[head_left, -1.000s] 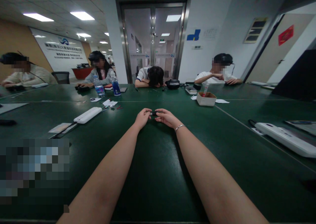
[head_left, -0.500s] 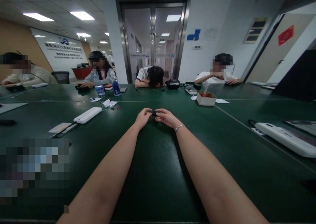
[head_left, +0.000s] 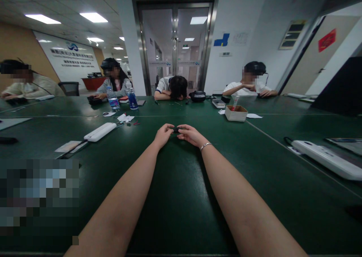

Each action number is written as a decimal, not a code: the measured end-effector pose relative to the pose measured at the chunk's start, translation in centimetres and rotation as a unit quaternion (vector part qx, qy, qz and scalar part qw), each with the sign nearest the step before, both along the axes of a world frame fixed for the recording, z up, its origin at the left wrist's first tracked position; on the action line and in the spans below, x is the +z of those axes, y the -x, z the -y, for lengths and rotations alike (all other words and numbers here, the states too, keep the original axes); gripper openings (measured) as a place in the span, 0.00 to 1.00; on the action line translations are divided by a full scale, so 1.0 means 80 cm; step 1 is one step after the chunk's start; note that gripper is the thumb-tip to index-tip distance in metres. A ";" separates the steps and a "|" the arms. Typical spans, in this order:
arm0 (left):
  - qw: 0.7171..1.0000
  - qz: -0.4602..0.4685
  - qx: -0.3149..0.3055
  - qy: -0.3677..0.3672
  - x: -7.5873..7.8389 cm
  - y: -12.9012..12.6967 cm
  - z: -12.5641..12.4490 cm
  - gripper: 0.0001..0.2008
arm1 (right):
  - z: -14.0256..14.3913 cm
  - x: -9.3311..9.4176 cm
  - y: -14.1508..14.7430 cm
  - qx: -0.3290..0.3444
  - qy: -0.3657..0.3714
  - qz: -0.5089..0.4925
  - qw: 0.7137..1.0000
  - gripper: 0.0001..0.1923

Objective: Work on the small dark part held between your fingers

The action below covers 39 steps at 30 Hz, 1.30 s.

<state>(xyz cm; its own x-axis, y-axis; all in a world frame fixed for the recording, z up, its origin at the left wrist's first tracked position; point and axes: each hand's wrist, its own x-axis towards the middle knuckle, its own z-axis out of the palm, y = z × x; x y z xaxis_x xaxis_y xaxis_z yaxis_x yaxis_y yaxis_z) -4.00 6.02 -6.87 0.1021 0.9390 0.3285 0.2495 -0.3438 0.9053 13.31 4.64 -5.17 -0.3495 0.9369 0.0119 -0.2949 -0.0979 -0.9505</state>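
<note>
Both my arms stretch forward over a dark green table (head_left: 181, 196). My left hand (head_left: 163, 135) and my right hand (head_left: 191, 134) meet at the middle of the table, fingertips pinched on a small dark object (head_left: 176, 130) held between them just above the tabletop. Most of that object is hidden by my fingers, so its shape is unclear. A thin bracelet (head_left: 205, 146) sits on my right wrist.
A white power strip (head_left: 99, 131) lies to the left, another white strip (head_left: 328, 159) to the right. A small cardboard box (head_left: 236, 113) and two water bottles (head_left: 132, 99) stand farther back. Several people sit along the far side, one with head down on the table (head_left: 172, 88).
My hands have stayed together on the small dark object, with only slight finger movement. The view shifted very slightly.
</note>
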 end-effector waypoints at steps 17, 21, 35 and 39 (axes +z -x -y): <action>1.000 -0.004 -0.014 -0.022 0.005 0.000 0.005 0.11 | 0.002 0.008 0.005 0.021 -0.019 0.061 0.998 0.18; 1.000 -0.006 -0.010 -0.025 0.003 0.000 0.003 0.11 | -0.001 0.008 0.013 0.003 -0.020 0.131 0.991 0.11; 1.000 -0.008 -0.009 -0.010 0.002 0.001 0.003 0.10 | -0.003 0.008 0.012 0.012 -0.034 0.136 0.990 0.04; 0.999 0.001 -0.020 0.031 0.002 -0.001 0.003 0.13 | 0.000 0.006 0.006 0.026 -0.022 0.084 0.996 0.03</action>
<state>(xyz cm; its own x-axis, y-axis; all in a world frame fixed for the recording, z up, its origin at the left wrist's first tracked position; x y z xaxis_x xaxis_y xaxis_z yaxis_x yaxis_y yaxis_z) -3.92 5.74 -6.71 0.1389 0.9528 0.2699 0.2359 -0.2966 0.9254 12.86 4.68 -4.65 -0.3977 0.9175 -0.0103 -0.1272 -0.0663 -0.9897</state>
